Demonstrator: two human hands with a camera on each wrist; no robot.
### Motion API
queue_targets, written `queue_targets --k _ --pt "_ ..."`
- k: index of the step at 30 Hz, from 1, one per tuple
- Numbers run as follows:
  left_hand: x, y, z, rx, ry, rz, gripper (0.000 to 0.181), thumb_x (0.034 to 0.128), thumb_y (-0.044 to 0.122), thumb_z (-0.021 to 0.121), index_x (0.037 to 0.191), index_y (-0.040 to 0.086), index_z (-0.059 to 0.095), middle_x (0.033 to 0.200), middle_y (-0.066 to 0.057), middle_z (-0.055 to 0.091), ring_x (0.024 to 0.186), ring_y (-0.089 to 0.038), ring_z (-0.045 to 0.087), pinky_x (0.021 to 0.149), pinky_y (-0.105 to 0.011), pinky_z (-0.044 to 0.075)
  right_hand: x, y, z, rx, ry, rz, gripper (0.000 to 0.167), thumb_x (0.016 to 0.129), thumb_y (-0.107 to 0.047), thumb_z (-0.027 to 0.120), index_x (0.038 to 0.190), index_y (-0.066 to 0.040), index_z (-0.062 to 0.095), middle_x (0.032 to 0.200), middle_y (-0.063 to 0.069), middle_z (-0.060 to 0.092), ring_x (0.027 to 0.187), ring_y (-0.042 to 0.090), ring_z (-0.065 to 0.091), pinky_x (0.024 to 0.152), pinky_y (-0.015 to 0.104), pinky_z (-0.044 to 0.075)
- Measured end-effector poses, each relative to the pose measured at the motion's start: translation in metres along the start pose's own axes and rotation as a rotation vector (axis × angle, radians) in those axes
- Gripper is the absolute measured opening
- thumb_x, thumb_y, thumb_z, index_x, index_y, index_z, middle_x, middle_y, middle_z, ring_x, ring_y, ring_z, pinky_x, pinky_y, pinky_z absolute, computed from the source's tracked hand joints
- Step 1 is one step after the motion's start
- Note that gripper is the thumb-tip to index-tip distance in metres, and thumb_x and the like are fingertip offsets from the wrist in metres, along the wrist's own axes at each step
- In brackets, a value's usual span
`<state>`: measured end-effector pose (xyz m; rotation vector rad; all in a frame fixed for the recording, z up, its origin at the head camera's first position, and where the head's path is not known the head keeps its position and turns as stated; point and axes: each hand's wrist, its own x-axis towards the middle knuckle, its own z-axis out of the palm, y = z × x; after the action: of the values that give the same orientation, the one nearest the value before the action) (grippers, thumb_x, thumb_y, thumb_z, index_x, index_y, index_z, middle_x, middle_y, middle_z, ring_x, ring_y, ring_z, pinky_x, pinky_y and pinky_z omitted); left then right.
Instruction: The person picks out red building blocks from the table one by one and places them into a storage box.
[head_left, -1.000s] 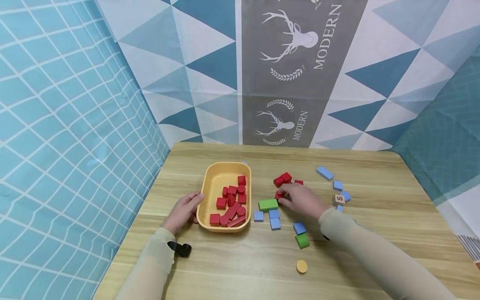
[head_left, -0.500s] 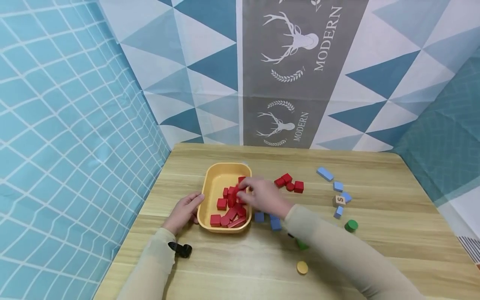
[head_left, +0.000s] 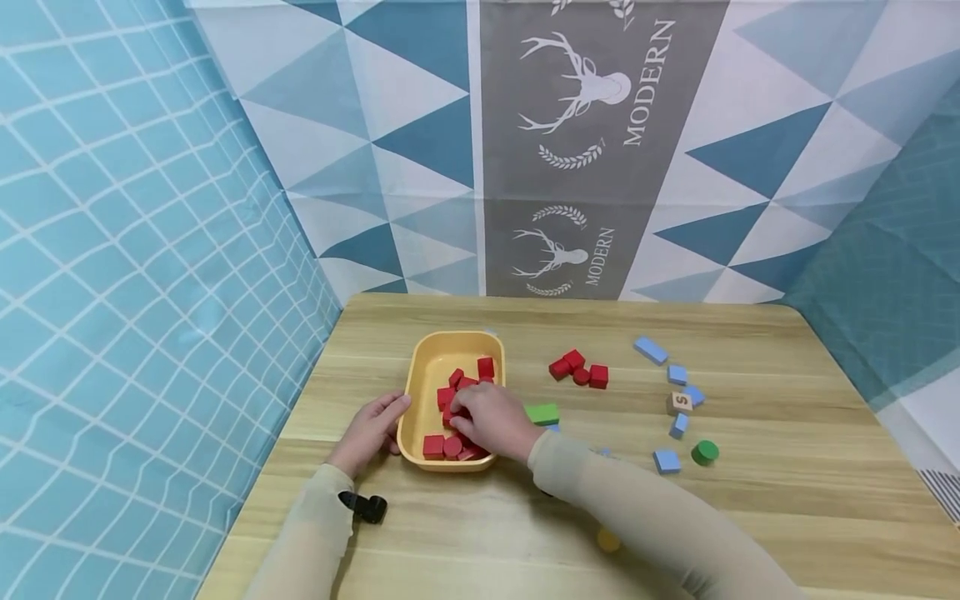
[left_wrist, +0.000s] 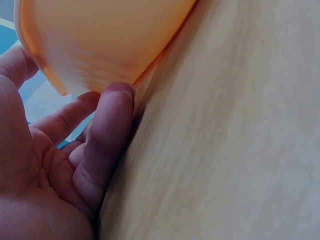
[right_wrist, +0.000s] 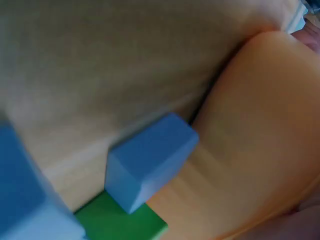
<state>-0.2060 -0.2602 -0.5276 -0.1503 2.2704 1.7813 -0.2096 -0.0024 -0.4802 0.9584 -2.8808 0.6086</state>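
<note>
My left hand (head_left: 370, 435) holds the near-left side of a yellow-orange tray (head_left: 406, 417), thumb at the rim and fingers against the outer wall. The left wrist view shows those fingertips (left_wrist: 116, 97) touching the tray's wall (left_wrist: 125, 45). My right hand (head_left: 491, 417) reaches over the tray's right rim. Its thumb and fingertips pinch a red block (head_left: 448, 417) among other red blocks inside, such as a red cube (head_left: 433, 447). The right hand covers part of the pile. In the right wrist view the tray's outer wall (right_wrist: 250, 115) hides most of the hand.
Several red blocks (head_left: 575, 360) lie right of the tray. A green block (head_left: 543, 414) and blue block (right_wrist: 150, 150) sit close beside it. Farther right are blue blocks (head_left: 650, 350), a lettered wooden cube (head_left: 679, 402) and a green cylinder (head_left: 705, 452). A yellow disc (head_left: 608, 541) is partly behind the right sleeve.
My right hand has moved left from the red blocks on the table into the tray, then deeper among its contents. Some red blocks in there have shifted. The left hand stays at the tray.
</note>
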Motion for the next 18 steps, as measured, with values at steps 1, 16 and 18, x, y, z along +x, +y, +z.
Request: queue_targets --k 1,16,18 --pt "-0.0003 0.0003 0.0001 0.004 0.000 0.007 0.065 0.1083 0.050 0.059 0.155 0.005 0.051 0.091 -0.007 0.073 0.065 -0.015 0.063 0.057 -0.027 0.056 -0.0001 0.0007 0.0006 -0.016 0.002 -0.008 0.013 0.100 -0.033 0.077 0.106 -0.022 0.080 0.107 -0.005 0.079 0.105 0.017 0.071 0.097 0.037 0.061" --pt "-0.0004 -0.0021 -0.0004 0.008 -0.003 0.008 0.067 0.1081 0.051 0.059 0.156 0.005 0.051 0.089 -0.006 0.073 0.065 -0.015 0.064 0.057 -0.027 0.056 -0.0023 0.0029 0.0062 -0.084 0.005 -0.037 0.009 0.100 -0.035 0.075 0.102 -0.027 0.078 0.100 -0.009 0.077 0.093 0.013 0.065 0.085 0.033 0.058" --pt "-0.0008 -0.0024 -0.0002 0.006 -0.004 0.009 0.068 0.1079 0.051 0.059 0.156 0.005 0.050 0.089 -0.006 0.073 0.065 -0.015 0.064 0.057 -0.027 0.056 -0.0029 0.0029 0.0061 -0.084 0.005 -0.035 0.010 0.101 -0.035 0.075 0.102 -0.026 0.078 0.101 -0.009 0.078 0.094 0.014 0.066 0.086 0.033 0.058"
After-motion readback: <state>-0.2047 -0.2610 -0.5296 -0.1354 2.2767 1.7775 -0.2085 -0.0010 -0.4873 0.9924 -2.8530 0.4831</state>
